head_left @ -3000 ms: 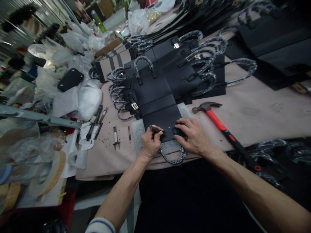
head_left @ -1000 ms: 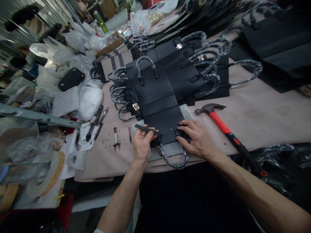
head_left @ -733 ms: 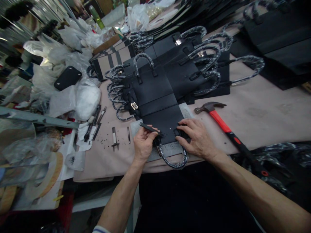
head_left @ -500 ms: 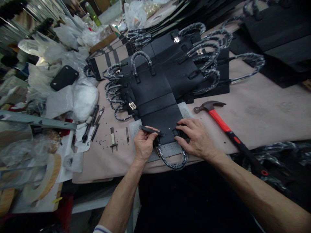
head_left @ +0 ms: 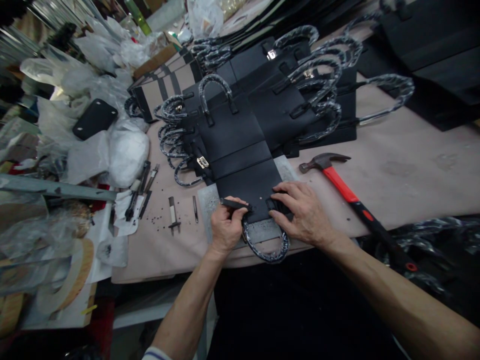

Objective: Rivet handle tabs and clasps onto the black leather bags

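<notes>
A black leather bag panel lies over a grey slab, with its near end toward me. My left hand is closed round a dark bar-shaped tool, held aslant with its right end at the panel by a handle end. A film-wrapped bag handle loops from the panel's near edge toward my body. My right hand rests at the panel's right edge, thumb and fingers around the black handle tab. A small pale dot shows on the panel between the hands.
A claw hammer with a red and black grip lies right of the slab. A two-pronged tool and a thin metal rod lie left. Beyond are stacked bag panels with wrapped handles; plastic bags crowd the left.
The left hand shifted toward me and left, tilting the tool up, then came back right, its tip again at the panel. The right hand keeps its place. The whole view drifts slightly.
</notes>
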`<state>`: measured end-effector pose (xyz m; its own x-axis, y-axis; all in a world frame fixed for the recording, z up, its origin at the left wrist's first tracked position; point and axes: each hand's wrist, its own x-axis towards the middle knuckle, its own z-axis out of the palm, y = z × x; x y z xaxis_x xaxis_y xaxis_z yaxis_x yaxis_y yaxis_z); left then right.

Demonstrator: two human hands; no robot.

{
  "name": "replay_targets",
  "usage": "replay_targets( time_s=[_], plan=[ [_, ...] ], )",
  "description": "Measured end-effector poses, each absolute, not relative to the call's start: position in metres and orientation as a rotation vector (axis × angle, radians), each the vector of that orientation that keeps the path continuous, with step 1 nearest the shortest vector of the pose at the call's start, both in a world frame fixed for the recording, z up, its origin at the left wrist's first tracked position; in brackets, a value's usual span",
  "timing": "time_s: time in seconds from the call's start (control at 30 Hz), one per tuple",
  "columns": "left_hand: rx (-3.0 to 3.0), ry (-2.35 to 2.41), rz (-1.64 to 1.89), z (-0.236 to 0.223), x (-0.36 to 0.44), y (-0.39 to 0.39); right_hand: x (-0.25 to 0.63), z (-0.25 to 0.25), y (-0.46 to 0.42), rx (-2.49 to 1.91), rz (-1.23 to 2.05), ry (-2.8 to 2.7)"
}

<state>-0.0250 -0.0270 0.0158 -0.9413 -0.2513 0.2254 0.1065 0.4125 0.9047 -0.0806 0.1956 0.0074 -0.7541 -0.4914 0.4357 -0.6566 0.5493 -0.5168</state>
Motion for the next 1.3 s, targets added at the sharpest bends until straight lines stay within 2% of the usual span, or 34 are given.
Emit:
replay_targets(
  time_s=[0.13,0.33,0.57,0.83,1.3],
  plan=[
    [-0.041,-2.456,-1.376,0.0200,-0.0283,-0.0268,-0.0804,0.0078,0.1956,0.970,1.008,-2.546],
    [-0.037,-2.412,-1.522,0.0205,-0.0332,-0.0260,-0.0795,0.0096,0.1955,0.975,0.995,-2.545],
    [-0.017,-2.432,-1.420,0.0146,-0.0279,-0.0250,-0.0792,0.0088,0.1953,0.972,0.986,-2.544],
    [0.074,-2.387,-1.582,0.0228,-0.0329,-0.0213,-0.0783,0.0075,0.1959,0.951,1.018,-2.569],
    [-0.154,-2.492,-1.269,0.0178,-0.0312,-0.0236,-0.0772,0.0068,0.1948,0.953,0.996,-2.559]
  ],
)
